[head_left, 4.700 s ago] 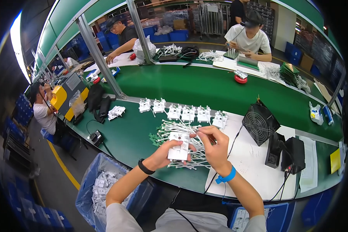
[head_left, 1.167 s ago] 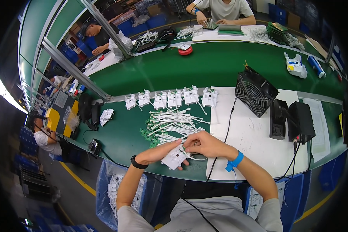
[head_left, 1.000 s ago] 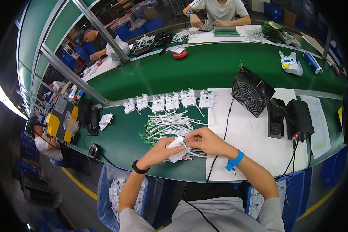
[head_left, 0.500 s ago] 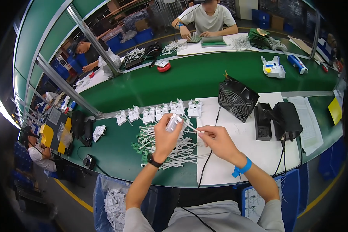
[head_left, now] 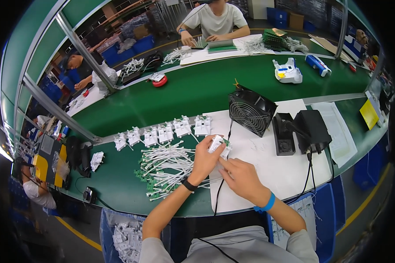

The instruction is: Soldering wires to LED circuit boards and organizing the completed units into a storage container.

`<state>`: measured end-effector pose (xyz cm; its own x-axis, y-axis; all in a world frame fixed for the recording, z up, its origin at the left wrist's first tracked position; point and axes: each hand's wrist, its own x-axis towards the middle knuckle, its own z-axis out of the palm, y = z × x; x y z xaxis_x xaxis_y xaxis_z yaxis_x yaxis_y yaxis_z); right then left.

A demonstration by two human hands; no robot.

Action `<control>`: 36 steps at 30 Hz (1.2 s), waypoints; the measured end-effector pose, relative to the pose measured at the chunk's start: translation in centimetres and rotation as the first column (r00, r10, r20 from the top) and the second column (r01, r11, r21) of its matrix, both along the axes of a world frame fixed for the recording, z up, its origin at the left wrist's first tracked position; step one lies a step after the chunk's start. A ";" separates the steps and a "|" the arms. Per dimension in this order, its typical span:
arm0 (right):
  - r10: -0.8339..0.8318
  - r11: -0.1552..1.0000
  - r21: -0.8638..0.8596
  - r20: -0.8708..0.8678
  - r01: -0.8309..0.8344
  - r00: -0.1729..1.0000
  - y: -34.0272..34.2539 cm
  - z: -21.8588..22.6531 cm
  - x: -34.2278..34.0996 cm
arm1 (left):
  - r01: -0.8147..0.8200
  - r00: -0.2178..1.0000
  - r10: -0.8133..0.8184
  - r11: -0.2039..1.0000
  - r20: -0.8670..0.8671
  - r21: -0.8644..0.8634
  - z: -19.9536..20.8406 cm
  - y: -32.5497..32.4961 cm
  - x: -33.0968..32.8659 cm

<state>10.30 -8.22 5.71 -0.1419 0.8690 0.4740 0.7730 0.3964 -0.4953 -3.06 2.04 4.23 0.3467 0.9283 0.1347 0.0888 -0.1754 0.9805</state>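
Note:
My left hand grips a small white plastic housing with a bit of green at its upper edge. My right hand is closed, its fingertips at the housing's lower side; what they pinch is hidden. Just left of my hands lies a heap of white cables with small green circuit boards at their ends. Behind the heap stands a row of similar white housings, some with cables trailing from them. One more white housing lies apart at the left.
A black fan and a black power unit with cords stand on white paper. Blue bins sit below the front edge, one with white housings. A co-worker sits across the green bench.
The held housing has turned, and my right fingers have moved from the outstretched cable in to the housing. Both hands now sit over the white paper's left edge. The whole view has shifted.

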 end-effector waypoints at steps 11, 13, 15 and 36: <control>-0.410 0.829 -0.218 -0.863 0.515 0.294 -1.3 -4.0 12.0 | 0.287 0.931 -0.300 0.953 -0.207 -0.092 -1.0 -0.1 1.7; -0.435 0.766 -0.142 -0.833 0.627 0.342 -0.5 -3.7 13.1 | 0.339 0.918 -0.342 0.939 -0.202 -0.051 -1.0 0.1 2.9; -0.430 0.805 -0.108 -0.785 0.584 0.446 0.5 -2.5 13.6 | 0.340 0.917 -0.340 0.940 -0.209 -0.036 -1.1 0.6 3.8; -0.459 0.572 0.221 -0.712 0.790 0.531 0.7 -2.6 14.9 | 0.465 0.827 -0.215 0.781 -0.519 0.417 -2.9 2.6 5.0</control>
<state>25.16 -7.53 3.14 0.7562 0.2397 0.6089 0.5724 0.2087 -0.7930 1.91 4.67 1.37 0.7608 0.5716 0.3073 0.3017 -0.7309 0.6122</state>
